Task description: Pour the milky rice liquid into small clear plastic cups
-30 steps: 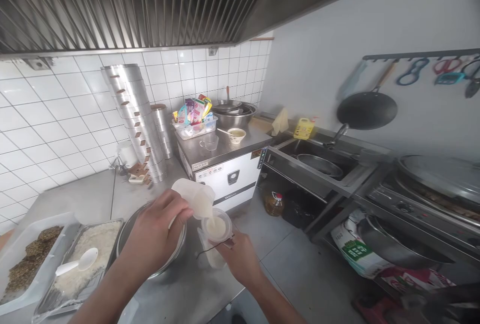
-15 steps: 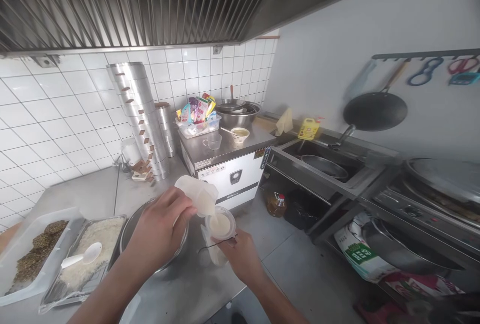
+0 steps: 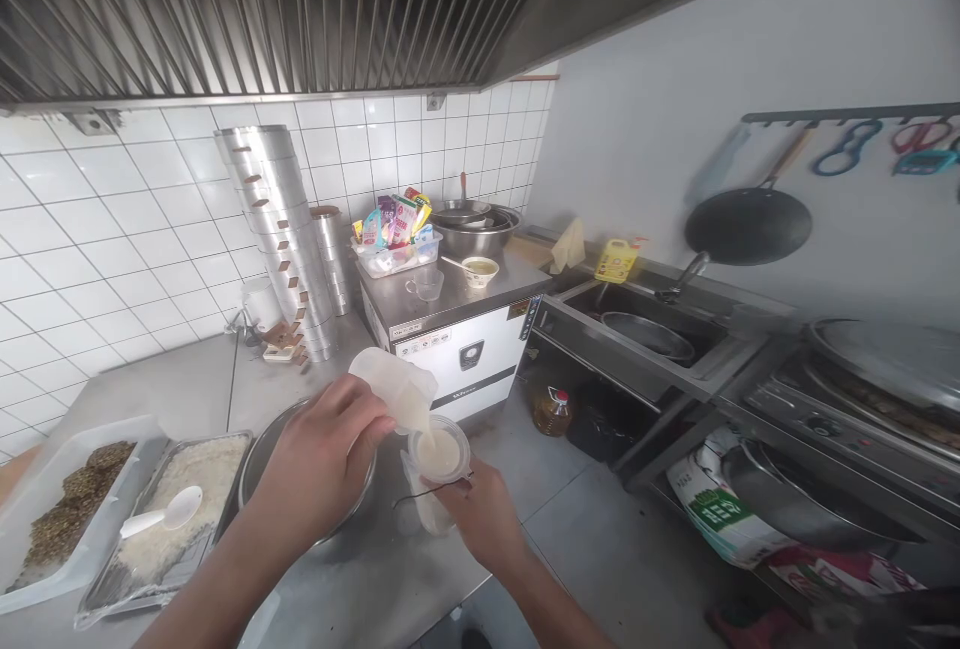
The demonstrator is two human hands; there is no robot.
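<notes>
My left hand [image 3: 322, 444] is closed around a translucent plastic cup [image 3: 386, 384], tipped to the right. Off-white liquid runs from its lip into a small clear round container [image 3: 437, 444], which has pale liquid inside. Beneath that rim, my right hand [image 3: 480, 519] wraps its fingers about the container, partly hidden from view. A thin dark cord-like strand [image 3: 412, 500] sticks out beside those fingers. Something pale and translucent [image 3: 431, 512] shows under the container; I cannot make out its kind. Behind my left wrist sits a metal bowl [image 3: 259, 449], mostly covered by the arm.
On the left of the counter are a plastic bin [image 3: 37, 569] of dark crumbly food and a tray [image 3: 112, 589] of white grains with a white spoon [image 3: 169, 512]. Stacked metal cylinders [image 3: 277, 229] rise behind. A sink [image 3: 637, 314] and griddle [image 3: 862, 409] stand right.
The liquid stream between the cup and the container shows more plainly now, and the container appears fuller. Both hands have stayed almost in place.
</notes>
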